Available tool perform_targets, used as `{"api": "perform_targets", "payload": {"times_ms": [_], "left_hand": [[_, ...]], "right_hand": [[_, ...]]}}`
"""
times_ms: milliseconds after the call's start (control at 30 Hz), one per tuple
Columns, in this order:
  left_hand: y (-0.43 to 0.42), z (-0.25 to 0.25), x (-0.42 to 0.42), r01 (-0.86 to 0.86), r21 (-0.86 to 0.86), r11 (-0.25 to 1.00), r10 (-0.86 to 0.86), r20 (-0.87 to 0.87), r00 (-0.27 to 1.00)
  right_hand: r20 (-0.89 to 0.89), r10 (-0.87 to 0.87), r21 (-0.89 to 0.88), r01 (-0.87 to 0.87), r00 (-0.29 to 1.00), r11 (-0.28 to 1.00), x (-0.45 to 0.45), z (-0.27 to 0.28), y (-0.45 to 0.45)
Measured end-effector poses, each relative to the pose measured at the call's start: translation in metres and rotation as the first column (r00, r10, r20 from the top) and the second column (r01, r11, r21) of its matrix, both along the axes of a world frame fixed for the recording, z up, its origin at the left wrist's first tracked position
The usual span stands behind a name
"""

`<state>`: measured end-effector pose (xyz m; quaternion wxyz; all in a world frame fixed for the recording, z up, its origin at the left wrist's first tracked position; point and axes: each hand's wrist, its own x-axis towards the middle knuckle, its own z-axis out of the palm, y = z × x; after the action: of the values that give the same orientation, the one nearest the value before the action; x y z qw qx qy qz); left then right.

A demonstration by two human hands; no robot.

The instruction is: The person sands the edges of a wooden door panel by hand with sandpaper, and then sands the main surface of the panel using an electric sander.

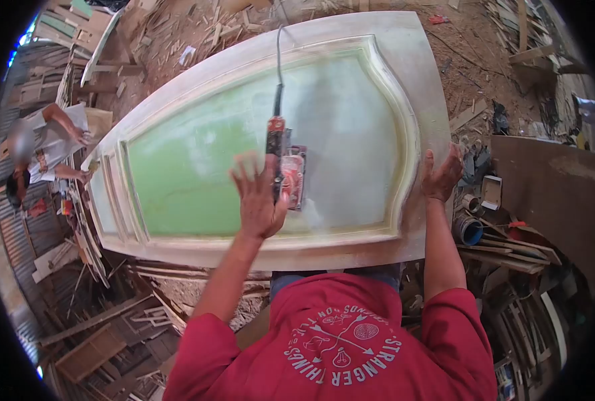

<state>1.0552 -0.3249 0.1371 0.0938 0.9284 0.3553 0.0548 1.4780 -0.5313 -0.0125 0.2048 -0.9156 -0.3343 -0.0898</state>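
Observation:
A large wooden door panel lies flat before me, with a raised moulding around a green and whitish centre. On that centre sits a red and black electric sander, its cord running away at the top. My left hand is beside the sander, fingers spread and slightly blurred, the thumb close to or touching its body. At the panel's right edge, my right hand has its thumb on the face and its fingers curled over the border.
At the left, another person leans over the panel's narrow end, a hand close to it. Wood scraps litter the ground beyond. To the right stand a blue-lined can, a small box and a brown board.

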Motion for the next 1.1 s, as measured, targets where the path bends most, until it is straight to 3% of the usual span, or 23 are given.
{"api": "perform_targets", "payload": {"times_ms": [33,67,167,267,300,333,400,467,533,567,600,700,800,967,1100], "left_hand": [[0.019,0.012,-0.001,0.279,-0.033,0.96,-0.28,-0.176,0.944],[0.042,0.033,0.012,0.468,-0.197,0.861,-0.501,-0.183,0.846],[0.099,0.076,0.055,0.699,-0.477,0.533,-0.839,-0.19,0.51],[0.116,0.072,0.093,0.941,-0.161,0.298,-0.885,-0.415,0.21],[0.114,0.07,0.103,0.98,-0.045,0.193,-0.851,-0.505,0.144],[0.106,0.065,0.117,0.986,0.13,0.105,-0.776,-0.609,0.163],[0.094,0.067,0.14,0.888,-0.142,0.436,-0.767,-0.576,0.285],[0.094,0.063,0.153,0.612,-0.354,0.708,-0.681,-0.572,0.457],[0.107,0.036,0.138,0.648,-0.07,0.759,-0.642,-0.249,0.725],[0.111,0.026,0.132,0.612,0.056,0.789,-0.61,-0.049,0.791],[0.111,0.024,0.135,0.524,-0.069,0.849,-0.518,0.091,0.85],[0.115,0.02,0.15,0.329,-0.161,0.93,-0.317,0.096,0.943],[0.112,0.037,0.162,0.06,-0.217,0.974,-0.08,-0.084,0.993],[0.1,0.035,0.144,-0.284,-0.213,0.935,0.236,-0.226,0.945],[0.083,0.032,0.092,-0.402,-0.26,0.878,0.368,-0.171,0.914]], "right_hand": [[0.021,0.002,0.005,-0.002,1.0,1.0,0.003,-0.005,-0.001],[0.037,0.001,0.008,-0.001,0.999,1.0,0.002,-0.009,-0.002],[0.009,-0.009,0.009,0.009,1.0,1.0,-0.001,-0.004,0.0],[0.045,-0.01,-0.01,0.011,0.999,1.0,0.004,-0.01,-0.001],[0.045,-0.012,-0.01,0.012,0.999,1.0,0.002,-0.012,-0.001],[0.046,-0.016,-0.006,0.016,0.999,1.0,0.002,-0.013,-0.001],[0.053,-0.024,-0.004,0.024,0.998,1.0,0.006,-0.011,-0.001],[0.049,-0.035,-0.012,0.035,0.998,0.999,0.004,-0.01,-0.001],[0.044,-0.041,0.0,0.041,0.998,0.999,0.005,-0.009,0.001],[0.034,-0.044,0.001,0.044,0.998,0.999,0.003,-0.009,0.0],[0.032,-0.052,-0.005,0.053,0.998,0.999,0.002,-0.009,-0.001],[0.031,-0.06,-0.029,0.061,0.998,0.998,0.0,-0.007,-0.001],[0.044,-0.046,-0.037,0.047,0.998,0.998,0.003,-0.008,0.002],[0.051,-0.037,-0.034,0.038,0.998,0.999,0.005,-0.011,0.0],[0.03,-0.036,-0.051,0.037,0.999,0.998,0.005,-0.009,0.001]]}}
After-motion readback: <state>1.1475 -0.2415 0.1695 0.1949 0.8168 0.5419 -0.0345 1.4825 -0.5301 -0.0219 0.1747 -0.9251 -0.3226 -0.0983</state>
